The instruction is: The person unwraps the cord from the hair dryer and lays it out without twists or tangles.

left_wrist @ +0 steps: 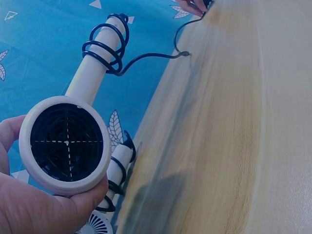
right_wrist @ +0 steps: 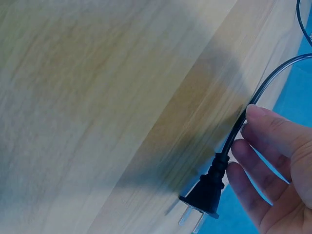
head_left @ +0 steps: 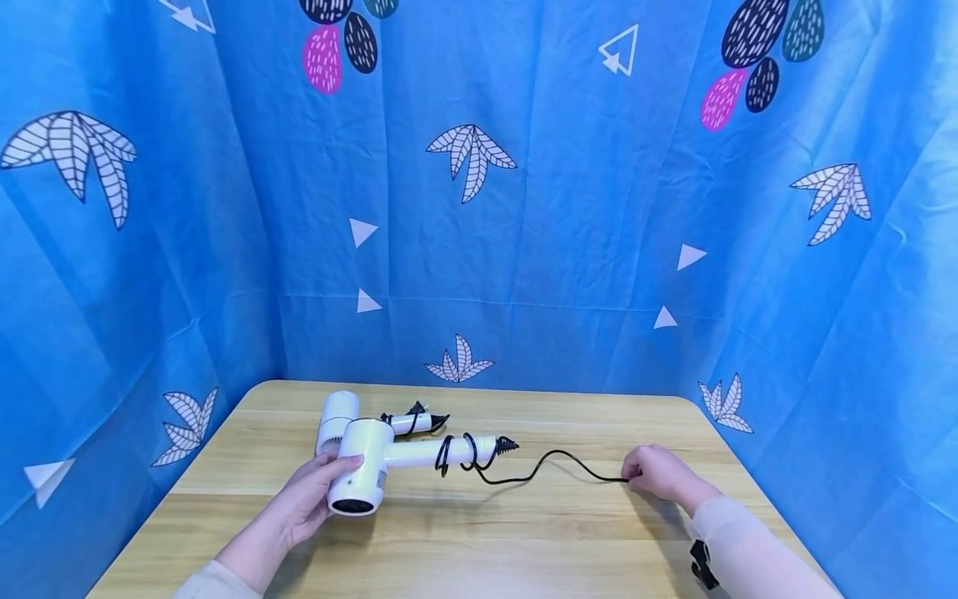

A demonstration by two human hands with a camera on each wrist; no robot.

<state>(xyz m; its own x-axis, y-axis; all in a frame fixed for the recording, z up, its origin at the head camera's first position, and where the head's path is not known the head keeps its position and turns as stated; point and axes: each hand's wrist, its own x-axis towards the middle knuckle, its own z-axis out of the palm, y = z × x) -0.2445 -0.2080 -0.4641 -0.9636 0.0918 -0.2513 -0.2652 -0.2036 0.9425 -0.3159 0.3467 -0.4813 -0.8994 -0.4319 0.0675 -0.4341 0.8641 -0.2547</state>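
My left hand grips the barrel of a white hair dryer, its thumb and fingers curled round the sides. The dryer's handle points right, with black cord looped loosely round its end. In the left wrist view the round dark nozzle faces the camera. From the handle the black cord runs in a wave to my right hand. There the thumb and fingers pinch the cord just behind its two-pin plug, which hangs below the fingers in the right wrist view.
A second white hair dryer lies behind the held one on the wooden table, its cord wound round its handle. Blue patterned cloth hangs along the back and both sides of the table.
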